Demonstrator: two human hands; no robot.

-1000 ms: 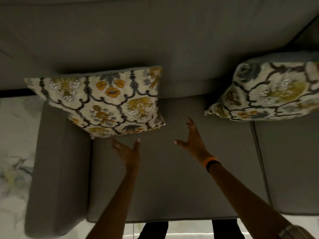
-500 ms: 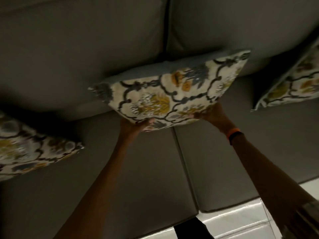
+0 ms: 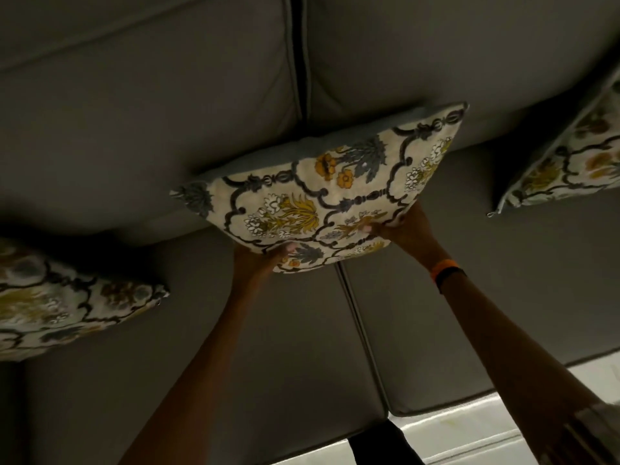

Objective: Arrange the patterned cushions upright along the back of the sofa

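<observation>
A cream cushion with a dark trellis and yellow flowers, the middle cushion (image 3: 322,196), leans against the grey sofa back (image 3: 151,112) near the seam between two back sections. My left hand (image 3: 265,260) grips its lower edge at the left. My right hand (image 3: 402,226), with an orange and black wristband, grips its lower right edge. A second patterned cushion (image 3: 60,297) rests at the far left, partly cut off. A third patterned cushion (image 3: 570,162) leans at the far right, also cut off.
The grey seat cushions (image 3: 235,347) lie below, split by a seam running under the held cushion. A pale glossy floor (image 3: 469,437) shows past the sofa's front edge at the bottom right. A dark trouser leg (image 3: 379,444) stands there.
A second ago both hands were open above the seat, holding nothing. The view has swung right, and both hands have since closed on the lower edge of the middle cushion.
</observation>
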